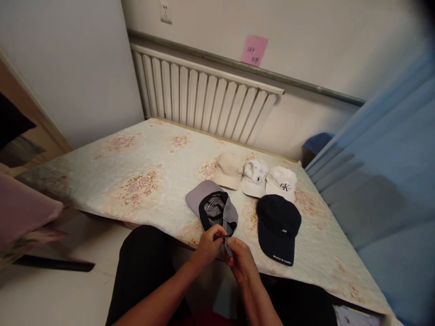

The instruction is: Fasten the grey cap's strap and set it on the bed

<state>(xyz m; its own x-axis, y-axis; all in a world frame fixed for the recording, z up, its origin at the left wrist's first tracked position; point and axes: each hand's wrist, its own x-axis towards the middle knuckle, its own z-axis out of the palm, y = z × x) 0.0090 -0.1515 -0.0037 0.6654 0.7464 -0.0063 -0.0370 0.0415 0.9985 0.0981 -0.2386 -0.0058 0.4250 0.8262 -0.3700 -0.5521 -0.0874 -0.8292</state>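
A grey baseball cap (203, 195) lies upside down at the near edge of the bed, its brim toward the back left and its dark lining showing. At its rear strap, my left hand (211, 244) pinches the strap from the left. From the right, my right hand (242, 259) grips the same strap, fingers closed on it. The strap's fastening is mostly hidden between my fingertips. Just right of my hands, a black cap (279, 222) rests with its brim toward me.
Behind the grey cap sit a beige cap (228, 167), a white cap with a small logo (254, 174) and a white cap with black letters (281, 180). They lie on a floral bed cover (163, 181). A radiator (204, 95) stands behind; a blue curtain (390, 181) hangs at right.
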